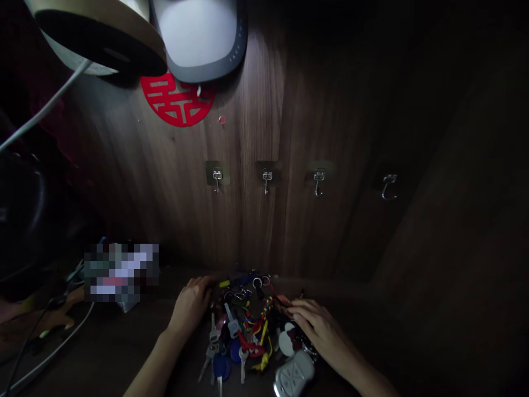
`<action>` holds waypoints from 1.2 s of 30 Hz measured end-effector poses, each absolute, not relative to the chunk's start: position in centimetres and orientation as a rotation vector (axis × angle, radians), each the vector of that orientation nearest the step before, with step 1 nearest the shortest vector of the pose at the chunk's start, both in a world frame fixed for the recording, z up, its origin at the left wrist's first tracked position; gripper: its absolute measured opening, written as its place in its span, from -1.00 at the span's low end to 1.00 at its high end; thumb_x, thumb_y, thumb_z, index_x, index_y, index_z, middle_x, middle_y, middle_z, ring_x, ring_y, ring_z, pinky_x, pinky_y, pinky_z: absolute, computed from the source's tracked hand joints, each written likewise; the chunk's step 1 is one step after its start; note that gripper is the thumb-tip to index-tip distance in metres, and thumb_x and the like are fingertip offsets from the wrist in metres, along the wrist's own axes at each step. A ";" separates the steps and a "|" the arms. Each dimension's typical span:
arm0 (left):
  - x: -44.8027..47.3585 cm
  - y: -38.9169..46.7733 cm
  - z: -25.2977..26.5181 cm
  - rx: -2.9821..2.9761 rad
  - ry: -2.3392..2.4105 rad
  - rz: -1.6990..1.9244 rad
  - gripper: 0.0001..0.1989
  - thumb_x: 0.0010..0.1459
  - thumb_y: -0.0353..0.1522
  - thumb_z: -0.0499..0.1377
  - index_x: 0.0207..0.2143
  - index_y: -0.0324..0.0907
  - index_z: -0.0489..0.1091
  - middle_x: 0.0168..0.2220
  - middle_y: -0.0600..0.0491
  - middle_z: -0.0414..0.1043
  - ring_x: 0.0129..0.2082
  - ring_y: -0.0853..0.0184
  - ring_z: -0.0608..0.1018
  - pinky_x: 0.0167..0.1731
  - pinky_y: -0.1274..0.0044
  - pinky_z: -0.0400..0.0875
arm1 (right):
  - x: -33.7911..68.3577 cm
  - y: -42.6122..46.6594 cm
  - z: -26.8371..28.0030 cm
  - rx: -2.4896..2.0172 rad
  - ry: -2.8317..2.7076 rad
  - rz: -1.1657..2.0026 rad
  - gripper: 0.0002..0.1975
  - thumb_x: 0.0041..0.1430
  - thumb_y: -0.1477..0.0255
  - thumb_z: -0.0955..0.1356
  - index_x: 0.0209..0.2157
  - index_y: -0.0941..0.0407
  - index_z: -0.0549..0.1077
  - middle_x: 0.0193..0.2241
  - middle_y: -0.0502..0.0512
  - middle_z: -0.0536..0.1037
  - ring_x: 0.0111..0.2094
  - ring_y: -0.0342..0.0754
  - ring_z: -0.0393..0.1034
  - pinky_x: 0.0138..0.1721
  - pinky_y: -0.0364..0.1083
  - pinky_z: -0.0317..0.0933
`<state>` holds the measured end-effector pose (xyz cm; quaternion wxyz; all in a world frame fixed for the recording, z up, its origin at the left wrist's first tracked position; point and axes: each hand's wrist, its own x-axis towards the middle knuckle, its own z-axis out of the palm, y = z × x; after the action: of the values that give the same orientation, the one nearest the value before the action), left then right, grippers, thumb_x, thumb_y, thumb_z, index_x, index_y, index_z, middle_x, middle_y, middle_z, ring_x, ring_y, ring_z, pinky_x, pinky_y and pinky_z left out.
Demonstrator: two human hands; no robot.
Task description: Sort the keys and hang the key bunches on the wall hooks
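A pile of keys [243, 364] lies on the dark surface, mixed with key rings, blue round tags [222, 365], and red, yellow and multicoloured cords [264, 331]. A silver-grey remote [294, 375] with several buttons rests at its near right edge, below a round white tag [286, 342]. My left hand [194, 298] rests at the pile's left side, fingers bent downward and their tips hidden. Stretched over the right side is my right hand [312, 320], its fingers touching the pile beside an orange-pink piece [283, 300]. Neither hand shows a clear grip.
Several metal hooks [318, 179] are stuck on the brown wood panel [264, 231] behind. A red cut-out ornament [177, 105] hangs above, partly covered by a grey-white device [198, 38]. White cables [45, 110] run along the left, near a blurred-out item [119, 273].
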<state>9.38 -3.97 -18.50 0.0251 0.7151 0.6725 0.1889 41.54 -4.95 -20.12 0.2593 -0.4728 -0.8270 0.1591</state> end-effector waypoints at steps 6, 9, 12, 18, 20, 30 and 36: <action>10.6 -4.6 -17.8 2.288 2.064 0.720 -0.72 0.25 -0.37 -0.03 -0.06 -0.12 0.37 -0.11 -0.01 0.50 -0.08 0.20 0.49 -0.10 0.36 0.34 | 42.6 -4.6 -19.9 -1.499 -2.141 0.219 -0.65 0.30 0.33 0.12 -0.31 0.01 0.51 -0.33 0.04 0.57 -0.22 -0.01 0.41 -0.15 -0.03 0.20; 12.6 -4.4 -18.3 2.495 1.804 0.839 -0.67 0.26 -0.31 -0.01 0.06 -0.08 0.28 0.04 0.00 0.42 0.04 0.24 0.42 0.04 0.33 0.28 | 43.2 -4.1 -20.4 -1.597 -2.096 0.089 -0.64 0.28 0.35 0.13 -0.39 0.03 0.50 -0.40 0.05 0.56 -0.27 0.00 0.42 -0.20 -0.05 0.19; 14.3 -4.3 -19.1 2.651 1.607 0.753 -0.57 0.22 -0.24 0.06 0.15 -0.04 0.20 0.17 0.00 0.29 0.16 0.19 0.31 0.13 0.24 0.18 | 43.5 -3.9 -20.8 -1.624 -2.056 0.013 -0.64 0.28 0.35 0.13 -0.39 0.03 0.50 -0.35 0.07 0.57 -0.26 -0.01 0.44 -0.22 -0.08 0.19; 14.3 -5.1 -18.2 2.536 1.614 0.624 -0.72 0.24 -0.25 0.04 -0.07 -0.07 0.42 -0.03 0.01 0.50 0.01 0.20 0.48 0.02 0.35 0.32 | 43.4 -4.2 -20.6 -1.603 -2.042 0.014 -0.65 0.29 0.33 0.13 -0.36 0.01 0.51 -0.35 0.04 0.57 -0.28 -0.05 0.46 -0.28 -0.12 0.19; 13.5 -5.3 -17.7 2.437 1.630 0.649 -0.75 0.24 -0.29 0.03 -0.14 -0.06 0.46 -0.12 0.06 0.55 -0.10 0.25 0.55 -0.07 0.45 0.38 | 43.4 -4.3 -20.5 -1.602 -2.046 0.001 -0.64 0.29 0.34 0.13 -0.37 0.01 0.51 -0.36 0.04 0.57 -0.30 -0.05 0.47 -0.29 -0.12 0.19; 10.4 -4.6 -17.6 2.180 1.844 0.801 -0.73 0.22 -0.41 -0.03 -0.15 -0.05 0.43 -0.13 0.08 0.53 -0.12 0.32 0.55 -0.12 0.53 0.38 | 43.4 -4.1 -20.7 -1.568 -2.068 -0.052 -0.61 0.30 0.29 0.11 -0.42 0.00 0.49 -0.42 0.02 0.56 -0.35 -0.06 0.47 -0.33 -0.13 0.22; 10.7 -4.2 -18.1 2.324 1.788 0.948 -0.72 0.23 -0.40 -0.03 -0.12 -0.07 0.43 -0.10 0.04 0.50 -0.09 0.29 0.52 -0.06 0.45 0.39 | 43.6 -3.9 -21.2 -1.578 -2.072 -0.012 -0.58 0.31 0.25 0.09 -0.42 0.01 0.48 -0.43 0.03 0.54 -0.34 -0.05 0.46 -0.32 -0.11 0.21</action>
<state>10.69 -4.22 -18.06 0.0301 0.7538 0.5799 0.3075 43.60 -3.87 -21.16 0.2655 -0.5842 -0.7669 -0.0045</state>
